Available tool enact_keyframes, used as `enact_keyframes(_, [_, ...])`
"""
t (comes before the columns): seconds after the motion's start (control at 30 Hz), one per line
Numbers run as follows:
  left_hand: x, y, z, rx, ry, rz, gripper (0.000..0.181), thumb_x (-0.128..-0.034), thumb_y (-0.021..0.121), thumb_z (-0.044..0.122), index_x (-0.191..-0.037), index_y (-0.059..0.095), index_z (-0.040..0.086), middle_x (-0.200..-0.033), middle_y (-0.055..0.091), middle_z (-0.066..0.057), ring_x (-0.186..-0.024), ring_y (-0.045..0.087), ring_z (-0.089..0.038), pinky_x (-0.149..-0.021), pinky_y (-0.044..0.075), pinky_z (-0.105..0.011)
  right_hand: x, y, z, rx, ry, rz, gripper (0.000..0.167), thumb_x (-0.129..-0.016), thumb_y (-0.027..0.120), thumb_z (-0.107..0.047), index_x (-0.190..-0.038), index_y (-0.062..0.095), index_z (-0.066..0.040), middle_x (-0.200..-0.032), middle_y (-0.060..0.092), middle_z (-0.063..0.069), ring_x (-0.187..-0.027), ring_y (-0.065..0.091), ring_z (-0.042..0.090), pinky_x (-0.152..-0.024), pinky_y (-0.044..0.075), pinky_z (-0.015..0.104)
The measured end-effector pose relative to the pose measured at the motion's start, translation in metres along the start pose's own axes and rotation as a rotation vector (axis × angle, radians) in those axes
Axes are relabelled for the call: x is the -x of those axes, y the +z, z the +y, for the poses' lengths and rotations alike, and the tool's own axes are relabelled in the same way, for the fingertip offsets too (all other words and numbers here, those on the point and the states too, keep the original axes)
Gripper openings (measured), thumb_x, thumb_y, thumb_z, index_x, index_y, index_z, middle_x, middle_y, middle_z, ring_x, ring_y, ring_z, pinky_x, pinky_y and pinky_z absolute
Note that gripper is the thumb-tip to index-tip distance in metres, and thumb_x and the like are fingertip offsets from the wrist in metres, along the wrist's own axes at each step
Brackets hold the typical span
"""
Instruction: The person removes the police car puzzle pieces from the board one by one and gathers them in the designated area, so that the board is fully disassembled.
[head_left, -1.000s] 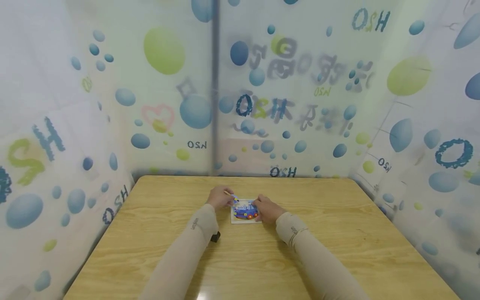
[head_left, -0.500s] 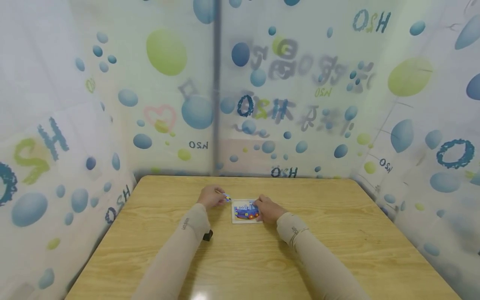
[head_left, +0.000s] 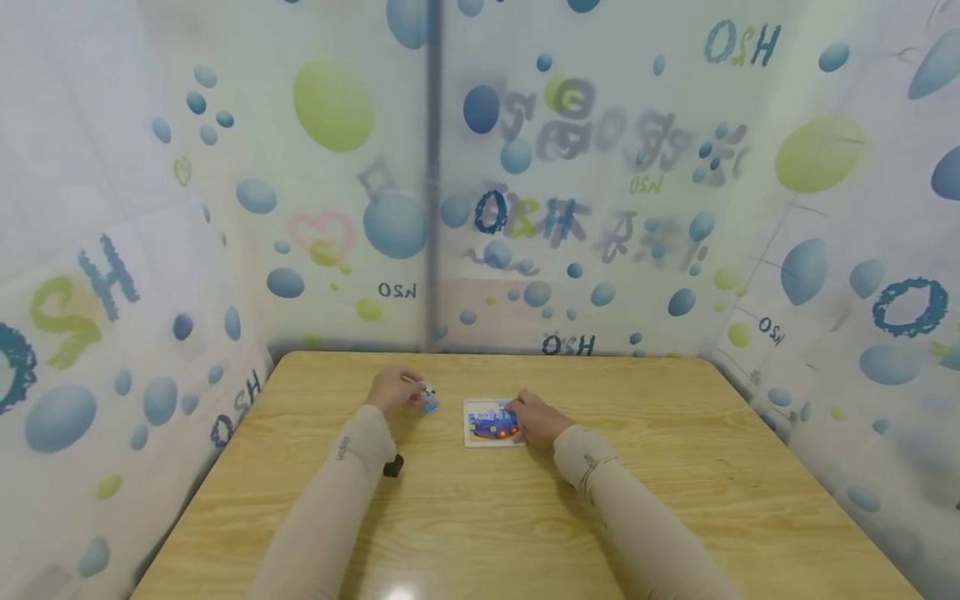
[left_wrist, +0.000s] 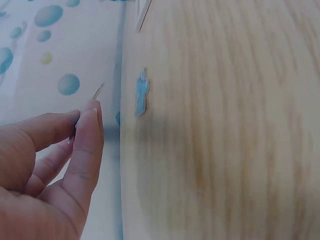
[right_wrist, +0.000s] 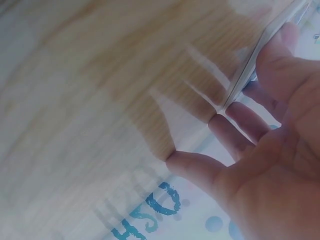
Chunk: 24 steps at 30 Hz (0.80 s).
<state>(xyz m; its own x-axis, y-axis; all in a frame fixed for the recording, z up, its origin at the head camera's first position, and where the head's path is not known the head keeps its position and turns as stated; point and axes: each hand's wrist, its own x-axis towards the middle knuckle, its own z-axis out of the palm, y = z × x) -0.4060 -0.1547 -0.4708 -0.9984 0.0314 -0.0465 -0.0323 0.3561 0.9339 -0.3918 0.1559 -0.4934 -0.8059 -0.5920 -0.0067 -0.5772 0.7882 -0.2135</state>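
Note:
Left of the puzzle in the head view, my left hand [head_left: 393,390] pinches a thin jigsaw piece [left_wrist: 98,91] between thumb and fingers, seen edge-on in the left wrist view. Just beyond it, a light-blue piece [left_wrist: 142,95] lies flat on the table. A jigsaw puzzle in a white frame [head_left: 492,444] rests mid-table and shows a blue vehicle with red and yellow round parts. My right hand [head_left: 542,419] holds its right side. The right wrist view has the thumb over the frame's edge [right_wrist: 247,70], with fingertips at the edge and on the tabletop. That hand covers part of the picture.
The pale wooden table [head_left: 480,517] runs up to curtain-like walls [head_left: 562,167] printed with blue and green drops. A small black box [head_left: 393,465] sits under my left wrist and hangs above the tabletop.
My left hand has moved left from the puzzle, carrying the piece away from it. A blue piece now shows on the table below that hand. The right hand and frame have stayed put.

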Motion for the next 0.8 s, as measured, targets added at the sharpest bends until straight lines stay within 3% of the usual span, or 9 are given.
enact_keyframes(0.13, [0.004, -0.008, 0.004, 0.019, 0.0, 0.014, 0.022, -0.0945, 0.068, -0.001, -0.114, 0.065, -0.011, -0.093, 0.072, -0.02, -0.072, 0.072, -0.018, -0.07, 0.062, -0.03, 0.001, -0.001, 0.001, 0.011, -0.013, 0.008, 0.055, -0.092, 0.076, -0.024, -0.134, 0.057, 0.006, -0.105, 0.048, 0.01, -0.094, 0.05, 0.02, -0.091, 0.051, 0.04])
enact_keyframes(0.4, [0.012, -0.022, 0.001, 0.009, -0.014, 0.015, 0.027, -0.0962, 0.065, -0.001, -0.12, 0.061, -0.014, -0.098, 0.07, -0.023, -0.079, 0.072, -0.023, -0.077, 0.062, -0.035, 0.002, -0.003, -0.004, -0.013, 0.003, -0.005, 0.055, -0.091, 0.076, -0.02, -0.135, 0.056, 0.007, -0.112, 0.05, 0.014, -0.101, 0.054, 0.026, -0.097, 0.051, 0.044])
enact_keyframes(0.8, [0.013, -0.027, -0.009, -0.049, -0.06, 0.039, 0.018, -0.0941, 0.066, -0.005, -0.111, 0.065, -0.011, -0.094, 0.071, -0.021, -0.07, 0.07, -0.017, -0.067, 0.061, -0.03, 0.001, -0.003, -0.003, -0.011, 0.018, -0.016, 0.055, -0.092, 0.076, -0.022, -0.136, 0.056, 0.006, -0.109, 0.048, 0.011, -0.098, 0.051, 0.022, -0.094, 0.051, 0.041])
